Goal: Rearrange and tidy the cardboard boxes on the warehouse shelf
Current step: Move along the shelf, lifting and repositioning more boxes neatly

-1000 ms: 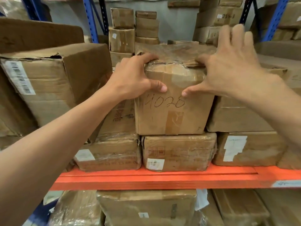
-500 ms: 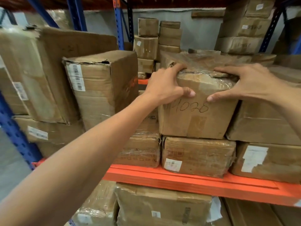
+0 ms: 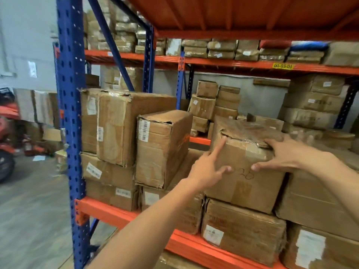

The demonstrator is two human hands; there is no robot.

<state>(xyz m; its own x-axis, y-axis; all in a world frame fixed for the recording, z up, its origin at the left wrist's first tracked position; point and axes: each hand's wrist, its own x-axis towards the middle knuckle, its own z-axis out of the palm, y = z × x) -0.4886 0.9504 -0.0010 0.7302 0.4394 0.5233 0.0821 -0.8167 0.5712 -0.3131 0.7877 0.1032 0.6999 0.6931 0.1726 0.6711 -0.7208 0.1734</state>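
A worn cardboard box with handwritten digits (image 3: 246, 183) sits on the top of a stack on the orange shelf beam (image 3: 120, 212). Its top front edge is torn and taped. My right hand (image 3: 285, 154) grips that top edge, fingers over the top and thumb on the front face. My left hand (image 3: 209, 169) rests at the box's front left edge with fingers apart, index finger pointing up along the edge, thumb touching the front. A flatter wrapped box (image 3: 242, 232) lies under the marked box.
A tilted box with barcode labels (image 3: 159, 150) leans just left of my left hand, next to a bigger battered box (image 3: 124, 127). A blue upright (image 3: 70, 113) bounds the shelf at left. More boxes are stacked behind and right. A red vehicle (image 3: 5, 133) stands on the floor far left.
My left hand has slid off the box's top left corner, down to its front edge, and its fingers have spread. My right hand stays on the top edge. The view swung left and up.
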